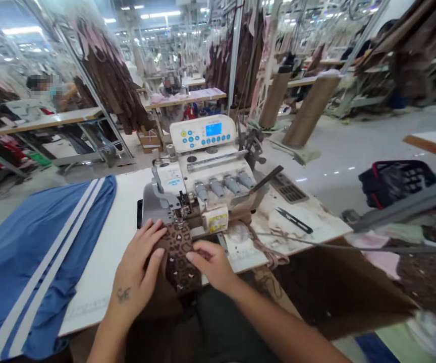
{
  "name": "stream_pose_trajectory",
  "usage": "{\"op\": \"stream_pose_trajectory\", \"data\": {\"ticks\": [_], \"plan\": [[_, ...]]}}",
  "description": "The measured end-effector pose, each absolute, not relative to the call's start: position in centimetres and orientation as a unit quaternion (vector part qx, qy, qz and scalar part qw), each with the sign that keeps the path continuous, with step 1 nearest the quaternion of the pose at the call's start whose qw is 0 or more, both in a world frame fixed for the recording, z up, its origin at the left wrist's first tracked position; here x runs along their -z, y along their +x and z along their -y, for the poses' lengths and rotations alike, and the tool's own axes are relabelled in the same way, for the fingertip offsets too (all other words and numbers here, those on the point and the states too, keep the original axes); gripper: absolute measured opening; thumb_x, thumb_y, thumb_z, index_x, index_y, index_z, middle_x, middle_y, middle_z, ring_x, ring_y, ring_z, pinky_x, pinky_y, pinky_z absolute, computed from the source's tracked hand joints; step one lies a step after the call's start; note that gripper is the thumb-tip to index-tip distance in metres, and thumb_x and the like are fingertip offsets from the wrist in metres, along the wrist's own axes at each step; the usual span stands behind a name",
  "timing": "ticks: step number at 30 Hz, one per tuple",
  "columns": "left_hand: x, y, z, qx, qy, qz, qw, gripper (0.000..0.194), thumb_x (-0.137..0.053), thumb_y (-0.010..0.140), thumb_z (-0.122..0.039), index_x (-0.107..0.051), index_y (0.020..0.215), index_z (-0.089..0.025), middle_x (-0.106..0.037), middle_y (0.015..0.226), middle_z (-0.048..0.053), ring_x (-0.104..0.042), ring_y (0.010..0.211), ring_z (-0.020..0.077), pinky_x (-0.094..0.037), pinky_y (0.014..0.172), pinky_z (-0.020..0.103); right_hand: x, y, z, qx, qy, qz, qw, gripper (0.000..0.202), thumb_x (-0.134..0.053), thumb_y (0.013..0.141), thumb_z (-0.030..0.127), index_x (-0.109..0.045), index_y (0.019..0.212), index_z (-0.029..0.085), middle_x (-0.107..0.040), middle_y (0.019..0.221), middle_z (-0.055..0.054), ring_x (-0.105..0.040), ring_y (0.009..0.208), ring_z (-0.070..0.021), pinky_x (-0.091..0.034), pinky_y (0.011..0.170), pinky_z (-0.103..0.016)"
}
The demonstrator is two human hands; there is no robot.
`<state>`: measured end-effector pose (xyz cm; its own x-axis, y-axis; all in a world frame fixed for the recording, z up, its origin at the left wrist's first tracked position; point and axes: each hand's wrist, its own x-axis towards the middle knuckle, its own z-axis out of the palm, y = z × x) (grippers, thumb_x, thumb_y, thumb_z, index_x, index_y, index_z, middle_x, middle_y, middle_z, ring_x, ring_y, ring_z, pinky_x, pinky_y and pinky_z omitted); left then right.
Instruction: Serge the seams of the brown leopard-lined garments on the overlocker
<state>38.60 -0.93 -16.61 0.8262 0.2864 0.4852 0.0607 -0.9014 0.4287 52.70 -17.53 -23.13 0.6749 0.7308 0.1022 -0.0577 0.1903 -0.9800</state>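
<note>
A strip of brown leopard-print fabric (180, 259) runs from the front edge of the table up to the presser foot of a white overlock sewing machine (182, 159). My left hand (140, 267) lies flat on the fabric's left side, fingers stretched toward the needle area. On the right edge of the cloth, my right hand (212, 262) pinches it between thumb and curled fingers, just below the machine's front cover. Plain brown cloth shows beneath my left hand and hangs toward my lap.
Blue fabric with white stripes (47, 252) covers the table's left side. Thread snips (294, 220) lie on the right of the white tabletop (104, 287), near a bundle of brown cord (267, 252). A dark basket (395, 181) stands farther right. Another person (53, 93) sits at the far left.
</note>
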Motion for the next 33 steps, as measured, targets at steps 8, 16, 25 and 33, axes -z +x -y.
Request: {"op": "stream_pose_trajectory", "data": {"ticks": [8,16,25,33], "plan": [[14.5,36.0,1.1,-0.346,0.889,-0.078,0.289,0.022,-0.047,0.104,-0.013,-0.059,0.114,-0.029,-0.077,0.123,0.002,-0.061,0.138,0.0190,-0.036,0.129,0.050,21.4,51.3,20.5,-0.090,-0.603,0.442,0.658,0.014,-0.074,0.097,0.027,-0.078,0.111,0.027,-0.076,0.104,-0.009,-0.073,0.087,-0.0230,-0.062,0.077,-0.033],[14.5,41.6,4.4,-0.394,0.888,-0.087,0.220,0.010,-0.059,0.105,-0.021,-0.069,0.102,-0.024,-0.076,0.095,0.005,-0.066,0.088,0.0216,-0.054,0.079,0.039,23.6,49.1,19.9,-0.207,-0.667,0.418,0.581,0.039,-0.057,0.106,0.051,-0.076,0.086,0.024,-0.072,0.084,-0.007,-0.071,0.082,-0.0265,-0.060,0.074,-0.033],[15.4,41.0,3.0,-0.408,0.885,-0.102,0.199,0.020,-0.059,0.102,-0.009,-0.070,0.113,-0.022,-0.075,0.106,0.003,-0.063,0.098,0.0200,-0.051,0.088,0.035,24.1,51.2,18.8,-0.272,-0.660,0.445,0.541,0.056,-0.051,0.107,0.064,-0.066,0.076,0.020,-0.061,0.073,-0.002,-0.057,0.069,-0.0191,-0.050,0.066,-0.028],[15.4,40.1,2.0,-0.355,0.913,-0.083,0.181,0.020,-0.060,0.104,-0.011,-0.068,0.117,-0.024,-0.072,0.110,0.001,-0.062,0.102,0.0158,-0.046,0.096,0.030,24.1,50.4,19.2,-0.217,-0.662,0.480,0.533,0.056,-0.051,0.108,0.055,-0.040,0.065,0.021,-0.036,0.060,0.005,-0.037,0.057,-0.0112,-0.027,0.057,-0.026]]}}
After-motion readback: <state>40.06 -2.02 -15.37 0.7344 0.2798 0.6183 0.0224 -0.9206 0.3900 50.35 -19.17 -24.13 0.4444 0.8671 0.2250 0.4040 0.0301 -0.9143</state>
